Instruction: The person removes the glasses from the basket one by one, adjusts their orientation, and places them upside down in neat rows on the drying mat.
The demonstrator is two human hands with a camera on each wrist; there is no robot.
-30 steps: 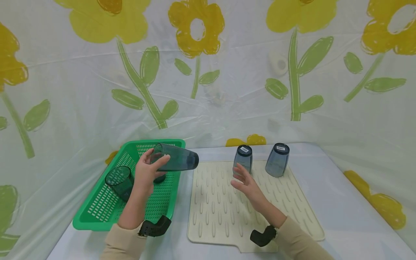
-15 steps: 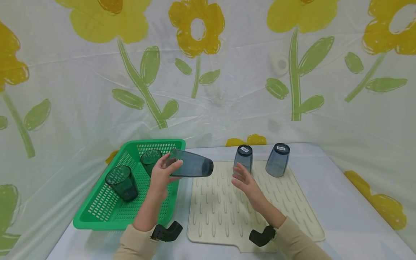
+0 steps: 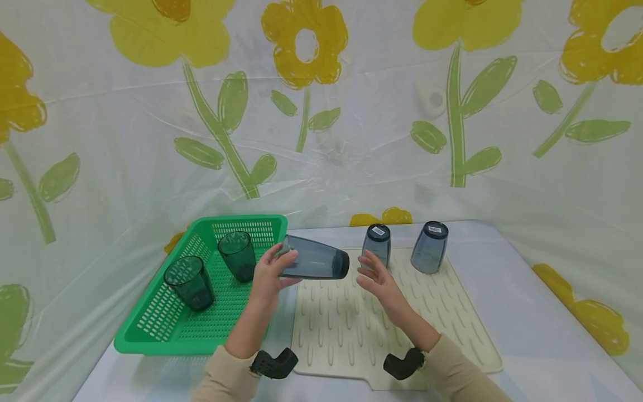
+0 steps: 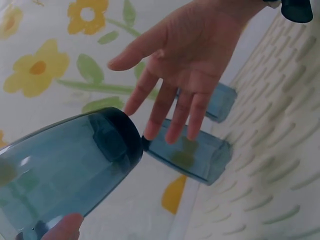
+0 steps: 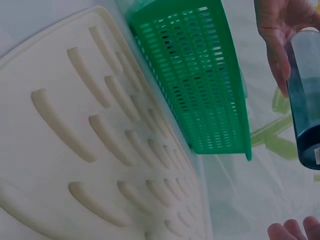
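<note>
My left hand (image 3: 271, 276) grips a blue-grey drinking glass (image 3: 317, 259) near its rim. The glass lies on its side in the air, its dark base pointing right, above the left part of the cream drying mat (image 3: 331, 329). Facing that base, my right hand (image 3: 383, 287) hovers over the mat with fingers spread and holds nothing. In the left wrist view the right palm (image 4: 192, 55) is turned toward the glass (image 4: 65, 165). Just behind the right fingers, an upside-down glass (image 3: 379, 244) stands on the mat; another upside-down glass (image 3: 429, 248) is to its right.
A green plastic basket (image 3: 166, 347) stands left of the mat. Inside it are two more glasses, one at the front left (image 3: 193, 287) and another farther back (image 3: 238, 259), rims up and tilted. Flower-patterned sheeting (image 3: 351, 167) hangs behind the white table (image 3: 542, 312).
My left hand has carried the glass rightward from over the basket to over the mat, uncovering the glass at the back of the basket. My right hand has barely moved.
</note>
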